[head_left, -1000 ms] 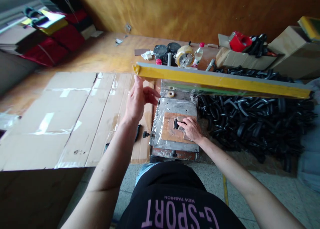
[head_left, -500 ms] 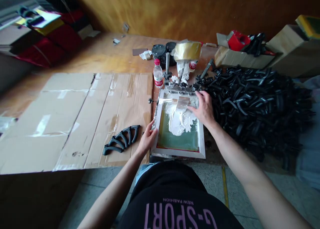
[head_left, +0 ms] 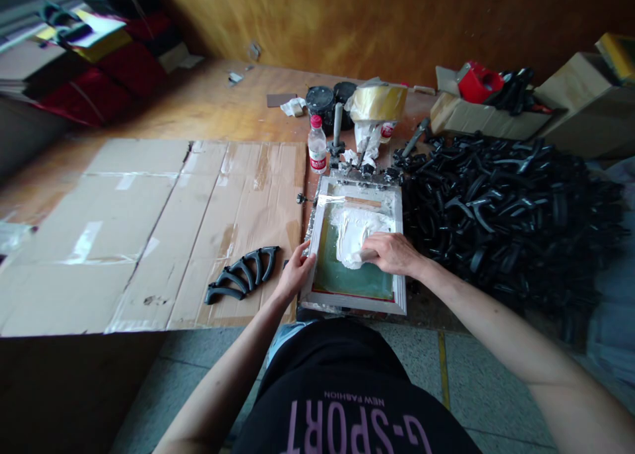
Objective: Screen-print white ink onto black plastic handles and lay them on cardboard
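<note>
A silk-screen frame [head_left: 399,269] with a green mesh lies in front of me, white ink [head_left: 350,232] spread over its middle. My right hand [head_left: 394,252] is closed around a squeegee [head_left: 368,254], whose blade is at the near end of the ink; the fingers cover most of it. My left hand [head_left: 296,270] grips the frame's left side, with the thumb near the rim. A wooden strip [head_left: 363,202] lies across the far part of the screen. Several curved black plastic pieces [head_left: 245,273] lie in a row on the cardboard [head_left: 149,242] left of my left hand.
A large heap of black plastic parts [head_left: 496,216] borders the frame on the right. Beyond the frame stand metal clamps [head_left: 337,136], a red-capped bottle [head_left: 317,146], dark tubs [head_left: 320,103] and a tape roll [head_left: 380,103]. A cardboard box [head_left: 486,118] sits at the back right.
My right hand has moved from the far right of the frame toward me and is now closed on the squeegee, with the ink smoothed behind it. My left hand stays at the frame's left side.
</note>
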Tool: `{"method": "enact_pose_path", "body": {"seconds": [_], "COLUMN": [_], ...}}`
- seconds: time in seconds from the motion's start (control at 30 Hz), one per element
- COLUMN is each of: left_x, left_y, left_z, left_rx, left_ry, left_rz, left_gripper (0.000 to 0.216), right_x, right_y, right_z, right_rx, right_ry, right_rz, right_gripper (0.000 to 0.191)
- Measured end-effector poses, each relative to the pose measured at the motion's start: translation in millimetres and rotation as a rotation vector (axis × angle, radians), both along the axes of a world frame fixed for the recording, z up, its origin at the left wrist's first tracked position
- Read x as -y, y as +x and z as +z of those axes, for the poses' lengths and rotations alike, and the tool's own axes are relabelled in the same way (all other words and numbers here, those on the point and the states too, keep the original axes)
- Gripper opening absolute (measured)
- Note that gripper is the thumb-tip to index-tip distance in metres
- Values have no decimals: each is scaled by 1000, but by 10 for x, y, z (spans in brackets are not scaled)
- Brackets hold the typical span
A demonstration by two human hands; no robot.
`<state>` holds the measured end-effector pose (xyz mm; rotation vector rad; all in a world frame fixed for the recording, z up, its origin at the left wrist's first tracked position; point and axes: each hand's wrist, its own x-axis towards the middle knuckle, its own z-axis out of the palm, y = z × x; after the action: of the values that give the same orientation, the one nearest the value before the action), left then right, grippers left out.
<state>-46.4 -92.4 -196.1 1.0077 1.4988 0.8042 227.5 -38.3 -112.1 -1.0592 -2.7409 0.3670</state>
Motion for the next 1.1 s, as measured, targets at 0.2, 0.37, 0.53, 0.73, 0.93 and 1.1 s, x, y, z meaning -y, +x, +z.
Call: {"method": "enact_pose_path", "body": {"seconds": [0.2, 0.37, 0.53, 0.73, 0.93, 1.1], "left_x": [12, 5, -43, -494, -762, -119], "left_y": [17, 2, -21, 147, 380, 621], "left_z": [84, 268, 913, 1685, 1694, 1033], "left_rx": [32, 15, 124, 318, 327, 430], "left_ry": [-13, -28, 50, 425, 444, -144], "left_rz": [40, 34, 30, 144, 196, -72], "left_gripper": [69, 72, 66, 56, 63, 70], "right_x": [191, -90, -816, -935, -221, 156], "right_y": [-57, -140, 58, 971, 498, -83], "right_z": [-252, -62, 336, 145, -563, -502], "right_rx": [-67, -175, -268, -396, -94, 127], "right_ry": [131, 51, 141, 120, -86, -48], "right_rz": [-39, -211, -512, -965, -611, -562], "right_gripper": [27, 25, 56, 33, 29, 13]}}
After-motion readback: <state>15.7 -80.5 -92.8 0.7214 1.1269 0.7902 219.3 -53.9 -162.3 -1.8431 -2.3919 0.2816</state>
